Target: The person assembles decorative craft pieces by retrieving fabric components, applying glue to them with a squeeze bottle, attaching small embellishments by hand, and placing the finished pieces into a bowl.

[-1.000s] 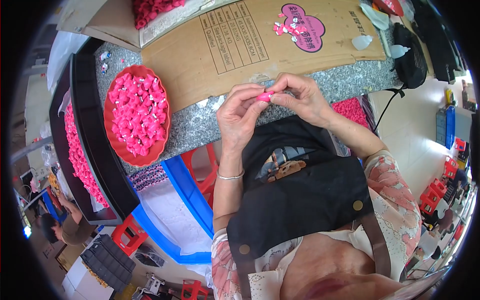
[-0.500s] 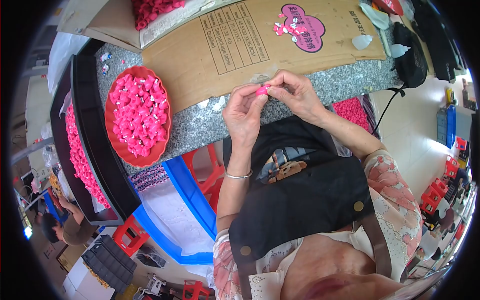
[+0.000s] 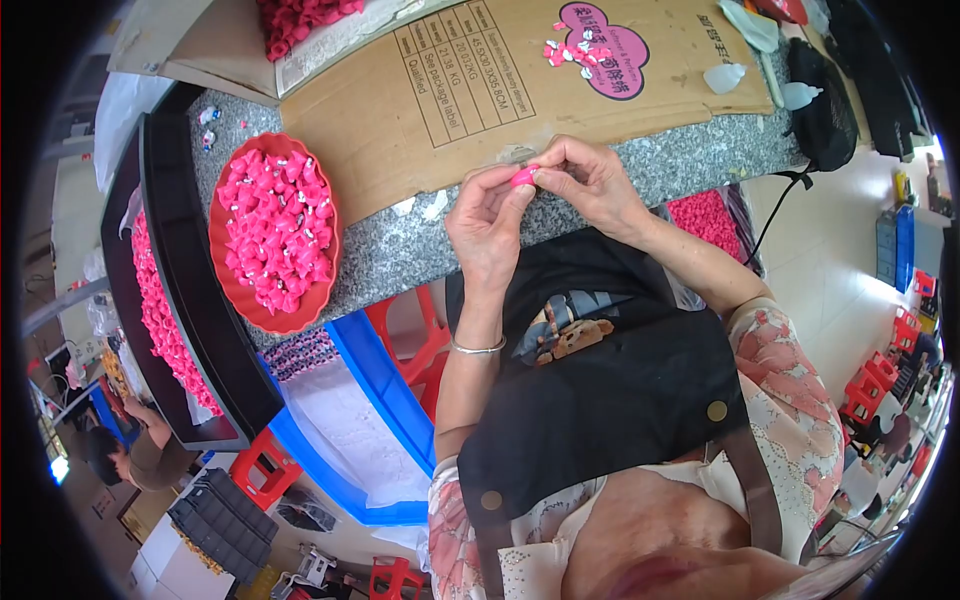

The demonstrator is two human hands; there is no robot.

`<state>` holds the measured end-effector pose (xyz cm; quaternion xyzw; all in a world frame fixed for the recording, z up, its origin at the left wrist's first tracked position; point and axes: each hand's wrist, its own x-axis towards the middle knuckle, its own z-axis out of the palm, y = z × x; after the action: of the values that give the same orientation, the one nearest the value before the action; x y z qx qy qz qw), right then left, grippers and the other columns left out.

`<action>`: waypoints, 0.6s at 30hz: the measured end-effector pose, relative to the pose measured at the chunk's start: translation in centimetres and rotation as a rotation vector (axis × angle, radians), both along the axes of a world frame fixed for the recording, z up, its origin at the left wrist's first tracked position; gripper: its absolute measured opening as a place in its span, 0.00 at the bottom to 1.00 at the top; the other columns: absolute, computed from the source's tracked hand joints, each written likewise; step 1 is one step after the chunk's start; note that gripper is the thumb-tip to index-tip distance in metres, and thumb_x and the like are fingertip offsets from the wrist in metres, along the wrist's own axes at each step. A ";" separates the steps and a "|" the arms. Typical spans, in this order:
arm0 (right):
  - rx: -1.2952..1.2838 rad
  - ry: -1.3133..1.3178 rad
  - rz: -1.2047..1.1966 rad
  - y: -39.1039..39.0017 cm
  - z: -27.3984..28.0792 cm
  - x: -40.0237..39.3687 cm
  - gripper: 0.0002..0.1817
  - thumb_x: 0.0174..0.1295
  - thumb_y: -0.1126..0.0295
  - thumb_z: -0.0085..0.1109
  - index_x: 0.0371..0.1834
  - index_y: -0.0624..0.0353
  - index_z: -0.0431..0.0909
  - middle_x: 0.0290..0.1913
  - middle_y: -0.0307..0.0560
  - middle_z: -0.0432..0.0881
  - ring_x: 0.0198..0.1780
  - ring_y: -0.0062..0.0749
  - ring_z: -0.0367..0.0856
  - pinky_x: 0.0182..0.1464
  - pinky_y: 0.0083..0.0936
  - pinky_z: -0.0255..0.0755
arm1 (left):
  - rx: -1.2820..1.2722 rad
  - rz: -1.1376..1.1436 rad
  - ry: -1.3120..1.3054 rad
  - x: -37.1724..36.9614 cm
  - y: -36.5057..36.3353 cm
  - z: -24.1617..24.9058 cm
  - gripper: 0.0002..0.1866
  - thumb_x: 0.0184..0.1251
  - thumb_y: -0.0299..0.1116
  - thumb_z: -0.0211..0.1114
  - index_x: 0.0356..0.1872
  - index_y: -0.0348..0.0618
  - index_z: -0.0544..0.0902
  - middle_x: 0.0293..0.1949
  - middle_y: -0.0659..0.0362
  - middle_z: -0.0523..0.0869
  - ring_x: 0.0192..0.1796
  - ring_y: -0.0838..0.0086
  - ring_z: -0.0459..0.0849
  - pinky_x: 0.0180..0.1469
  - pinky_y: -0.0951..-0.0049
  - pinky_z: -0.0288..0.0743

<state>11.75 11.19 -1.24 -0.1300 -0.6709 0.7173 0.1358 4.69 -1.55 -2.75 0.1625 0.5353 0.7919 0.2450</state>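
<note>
My left hand (image 3: 483,222) and my right hand (image 3: 592,190) meet above the front edge of the cardboard. Thumbs and fingertips of both pinch one small, glossy pink piece (image 3: 522,177) between them; its exact kind is partly hidden by the fingers. To the left stands a red scalloped bowl (image 3: 284,323) heaped with small pink pieces (image 3: 278,225) that show white-and-silver spots. On the flat cardboard (image 3: 370,135) beyond my hands lies a little group of pink and white bits (image 3: 580,52).
A black tray (image 3: 215,330) of pink pieces stands left of the speckled stone tabletop (image 3: 385,260). An open carton (image 3: 195,45) holds more at the back. White squeeze bottles (image 3: 724,78) and a black mesh bag (image 3: 822,120) are at right. A blue bin (image 3: 385,380) stands below.
Both hands stay almost in place, still pinching the pink piece, with only a slight shift of the fingers. The view has tilted a little.
</note>
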 end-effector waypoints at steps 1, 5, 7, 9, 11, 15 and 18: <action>0.006 -0.005 0.022 0.1 -0.2 0.1 0.05 0.62 0.74 0.55 0.36 0.64 0.75 0.34 0.36 0.78 0.38 0.13 0.73 0.42 0.15 0.69 | -0.001 -0.001 0.004 0.0 0.0 0.0 0.12 0.55 0.14 0.61 0.42 0.33 0.77 0.40 0.55 0.81 0.43 0.76 0.80 0.48 0.79 0.75; 0.017 -0.018 0.049 0.4 -0.3 0.3 0.05 0.63 0.73 0.54 0.37 0.63 0.75 0.36 0.35 0.77 0.39 0.12 0.73 0.43 0.15 0.69 | -0.012 -0.005 0.011 0.0 0.1 -0.1 0.12 0.56 0.14 0.61 0.42 0.33 0.77 0.40 0.55 0.82 0.43 0.76 0.80 0.48 0.79 0.75; 0.015 -0.019 0.047 0.4 -0.4 0.3 0.05 0.63 0.73 0.54 0.37 0.63 0.75 0.36 0.36 0.78 0.39 0.13 0.73 0.43 0.15 0.69 | -0.010 -0.006 0.006 0.1 0.1 -0.2 0.12 0.55 0.14 0.61 0.42 0.33 0.77 0.40 0.55 0.82 0.42 0.76 0.80 0.48 0.79 0.75; 0.015 -0.024 0.045 0.4 -0.4 0.3 0.05 0.63 0.73 0.54 0.37 0.63 0.75 0.36 0.36 0.78 0.39 0.13 0.73 0.43 0.15 0.69 | -0.006 -0.009 0.004 0.1 0.2 -0.2 0.12 0.55 0.14 0.62 0.42 0.33 0.77 0.40 0.55 0.82 0.42 0.77 0.80 0.48 0.79 0.75; 0.016 -0.032 0.044 0.4 -0.4 0.3 0.05 0.63 0.72 0.54 0.37 0.63 0.75 0.36 0.36 0.78 0.39 0.13 0.73 0.43 0.15 0.69 | 0.001 -0.012 0.004 0.1 0.2 -0.2 0.12 0.55 0.14 0.62 0.42 0.33 0.78 0.40 0.55 0.82 0.42 0.77 0.80 0.48 0.79 0.75; 0.018 -0.037 0.041 0.5 -0.6 0.4 0.05 0.63 0.73 0.53 0.37 0.63 0.75 0.36 0.36 0.78 0.39 0.13 0.73 0.43 0.15 0.69 | -0.006 -0.008 0.002 0.1 0.2 -0.3 0.12 0.55 0.14 0.62 0.41 0.33 0.78 0.39 0.56 0.81 0.42 0.77 0.80 0.48 0.80 0.75; -0.031 -0.034 0.029 0.5 -0.6 0.2 0.07 0.63 0.72 0.54 0.39 0.64 0.76 0.35 0.38 0.79 0.38 0.13 0.73 0.43 0.15 0.69 | -0.011 -0.005 0.007 0.0 0.3 -0.1 0.11 0.56 0.15 0.61 0.41 0.33 0.77 0.39 0.56 0.81 0.42 0.78 0.80 0.47 0.80 0.75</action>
<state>12.00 11.67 -1.81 -0.1345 -0.6637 0.7272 0.1122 4.71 -1.20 -2.83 0.1651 0.5402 0.7876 0.2461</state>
